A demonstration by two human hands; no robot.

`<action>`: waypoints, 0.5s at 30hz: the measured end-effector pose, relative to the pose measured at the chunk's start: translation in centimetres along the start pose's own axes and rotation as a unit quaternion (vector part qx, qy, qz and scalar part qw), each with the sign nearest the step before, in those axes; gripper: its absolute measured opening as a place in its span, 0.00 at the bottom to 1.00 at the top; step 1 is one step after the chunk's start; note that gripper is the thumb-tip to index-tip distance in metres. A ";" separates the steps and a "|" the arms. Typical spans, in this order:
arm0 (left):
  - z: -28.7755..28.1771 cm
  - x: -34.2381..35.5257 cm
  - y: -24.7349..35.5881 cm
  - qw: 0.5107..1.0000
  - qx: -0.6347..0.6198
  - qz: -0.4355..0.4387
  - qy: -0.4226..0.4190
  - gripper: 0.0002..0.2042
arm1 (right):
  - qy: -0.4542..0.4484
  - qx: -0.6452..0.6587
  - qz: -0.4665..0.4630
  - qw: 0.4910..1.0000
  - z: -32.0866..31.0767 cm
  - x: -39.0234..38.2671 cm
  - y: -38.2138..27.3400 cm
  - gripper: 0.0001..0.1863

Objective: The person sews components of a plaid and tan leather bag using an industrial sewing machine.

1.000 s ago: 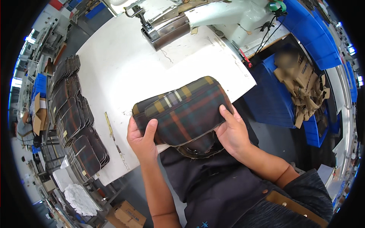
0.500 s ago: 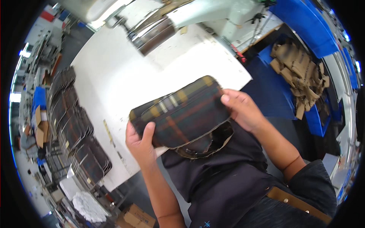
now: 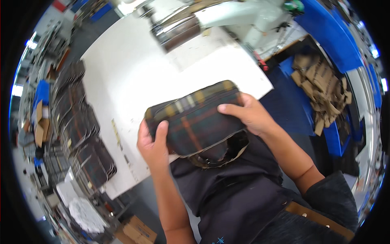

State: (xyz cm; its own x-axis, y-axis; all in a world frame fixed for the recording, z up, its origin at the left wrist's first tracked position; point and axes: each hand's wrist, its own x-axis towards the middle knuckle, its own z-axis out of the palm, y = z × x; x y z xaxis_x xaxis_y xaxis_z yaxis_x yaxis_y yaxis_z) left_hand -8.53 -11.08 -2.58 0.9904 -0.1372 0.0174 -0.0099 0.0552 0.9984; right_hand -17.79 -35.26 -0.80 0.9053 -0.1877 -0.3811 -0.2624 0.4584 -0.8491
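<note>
A plaid fabric pouch-like piece (image 3: 203, 122), dark green and red with a yellow checked strip along its far side, is held above the near edge of the white table. My left hand (image 3: 153, 142) grips its left end, thumb on top and fingers beneath. At the other end my right hand (image 3: 250, 114) is closed on it, the thumb lying flat over the plaid face. A raw-edged opening (image 3: 227, 152) with dark lining gapes on the side facing me. The fingers under the piece are hidden.
Stacks of similar plaid pieces (image 3: 79, 118) line the table's left edge. A sewing machine with a cylindrical arm (image 3: 178, 34) stands at the far side of the white table (image 3: 122, 77). Brown pieces (image 3: 321, 81) fill a blue bin at right. A cardboard box (image 3: 136, 232) sits low at left.
My right thumb has slid inward across the plaid face. The piece has tilted slightly, showing more of its front, and the whole view has shifted a little. Both hands keep their hold.
</note>
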 end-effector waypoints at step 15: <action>-0.3 0.0 -0.4 0.999 0.006 0.010 -0.030 0.16 | -0.006 0.173 -0.095 0.980 5.1 -4.7 6.3 0.29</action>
State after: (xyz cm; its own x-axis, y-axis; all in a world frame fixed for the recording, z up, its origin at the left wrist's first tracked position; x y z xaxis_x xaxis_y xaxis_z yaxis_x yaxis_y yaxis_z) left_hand -8.53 -10.83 -2.96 0.9800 -0.1949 0.0393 -0.0308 0.0463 0.9985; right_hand -22.01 -27.04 -2.43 0.9312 -0.2896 -0.2215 0.0395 0.6841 -0.7283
